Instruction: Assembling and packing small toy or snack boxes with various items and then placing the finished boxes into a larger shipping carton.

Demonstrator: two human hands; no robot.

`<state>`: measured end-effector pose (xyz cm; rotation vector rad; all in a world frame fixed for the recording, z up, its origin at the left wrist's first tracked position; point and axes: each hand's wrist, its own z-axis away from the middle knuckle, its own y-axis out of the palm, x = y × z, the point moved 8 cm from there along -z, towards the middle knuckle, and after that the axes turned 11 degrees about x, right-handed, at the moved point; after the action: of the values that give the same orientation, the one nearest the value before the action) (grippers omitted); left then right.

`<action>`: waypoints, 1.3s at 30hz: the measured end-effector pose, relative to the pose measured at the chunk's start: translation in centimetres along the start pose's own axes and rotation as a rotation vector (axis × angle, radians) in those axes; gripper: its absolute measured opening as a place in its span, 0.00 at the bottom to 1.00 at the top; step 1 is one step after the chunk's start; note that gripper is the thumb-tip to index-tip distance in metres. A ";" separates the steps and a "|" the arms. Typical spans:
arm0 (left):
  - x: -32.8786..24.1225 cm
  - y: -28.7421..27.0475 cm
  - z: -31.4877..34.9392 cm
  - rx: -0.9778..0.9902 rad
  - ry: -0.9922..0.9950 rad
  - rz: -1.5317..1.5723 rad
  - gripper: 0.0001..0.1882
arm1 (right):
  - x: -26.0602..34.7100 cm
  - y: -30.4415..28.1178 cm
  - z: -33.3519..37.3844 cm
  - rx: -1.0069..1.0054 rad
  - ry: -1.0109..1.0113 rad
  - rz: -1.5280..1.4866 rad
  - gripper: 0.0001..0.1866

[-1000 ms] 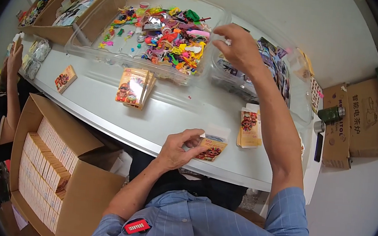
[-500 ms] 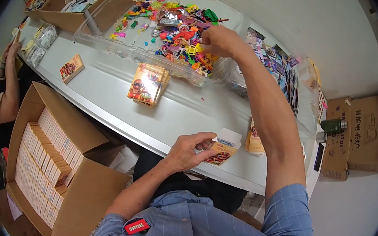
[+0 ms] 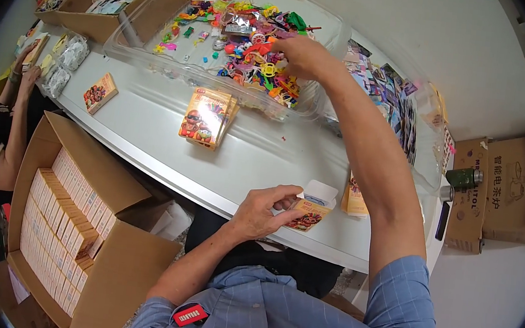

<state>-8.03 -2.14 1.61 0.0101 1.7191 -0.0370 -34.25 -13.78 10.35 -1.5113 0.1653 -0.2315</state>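
Note:
My left hand (image 3: 262, 214) grips a small orange carton (image 3: 309, 215) near the table's front edge. The carton is upright, its white top flap raised, with something bluish just inside the opening. Over the right part of a clear plastic bin (image 3: 185, 74), my right hand (image 3: 306, 56) reaches down into a heap of small colourful plastic toys (image 3: 247, 66). Its index finger stretches left over the toys and the thumb is apart below it; the other fingers are partly hidden, and I see nothing held.
A stack of orange cartons (image 3: 206, 118), a single carton (image 3: 100, 93) and more cartons (image 3: 355, 199) lie on the table. Another clear bin holds picture cards (image 3: 387, 106). A big cardboard box (image 3: 102, 288) packed with cartons stands lower left. At far left, a co-worker's hands (image 3: 28, 75) hold something pale.
My right hand has shifted slightly left over the toys, its index finger reaching further out. My left hand and the carton are almost unmoved. The co-worker's hands have moved at far left.

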 end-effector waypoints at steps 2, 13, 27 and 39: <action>0.3 0.0 0.0 0.002 -0.007 0.024 0.24 | -0.3 1.4 -0.9 0.153 0.017 -0.018 0.10; 0.1 -0.4 0.2 -0.034 0.004 -0.008 0.25 | 0.0 -5.6 3.0 -0.001 -0.010 -0.283 0.09; 0.6 -1.6 0.5 -0.289 0.049 -0.053 0.24 | -1.0 -7.5 17.9 -0.304 0.080 -1.270 0.11; 0.7 -1.2 0.4 -0.263 0.015 -0.003 0.24 | -1.1 -6.6 19.9 -0.510 0.117 -1.169 0.11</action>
<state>-7.76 -3.37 0.90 -0.1877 1.7274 0.1875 -30.65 5.43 18.03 -1.9509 -0.6436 -1.2817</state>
